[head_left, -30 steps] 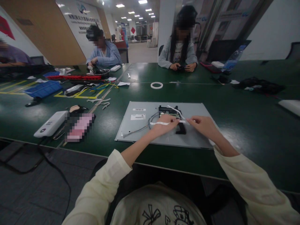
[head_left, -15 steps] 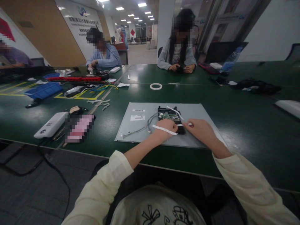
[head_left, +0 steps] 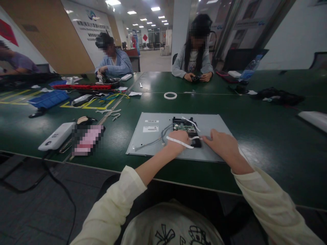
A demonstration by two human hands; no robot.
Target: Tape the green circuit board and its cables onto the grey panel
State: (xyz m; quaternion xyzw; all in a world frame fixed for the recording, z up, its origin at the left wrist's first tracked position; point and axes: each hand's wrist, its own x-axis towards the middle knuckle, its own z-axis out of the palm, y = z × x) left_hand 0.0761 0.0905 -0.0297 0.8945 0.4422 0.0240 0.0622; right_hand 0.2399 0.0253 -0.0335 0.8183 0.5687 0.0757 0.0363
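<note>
A grey metal panel (head_left: 153, 141) lies flat on the green table (head_left: 268, 143) in front of me. A small green circuit board (head_left: 184, 126) in a black frame sits near its middle, with grey wires (head_left: 155, 139) running left. My left hand (head_left: 178, 140) rests on the panel just below the board, fingers closed, with a white tape strip (head_left: 178, 142) lying across its back. My right hand (head_left: 221, 144) presses down on the panel beside it, fingertips on the strip's right end near the black part.
A white tape roll (head_left: 170, 95) lies beyond the panel. To the left are a white device (head_left: 56, 135), a pink object, loose cables and a blue tray (head_left: 48, 98). Two people sit across the table, one works at far left. A white object (head_left: 313, 119) lies at right.
Both hands have come down from holding the strip stretched above the panel to resting on it. The strip now lies over my left hand and my right hand has flattened.
</note>
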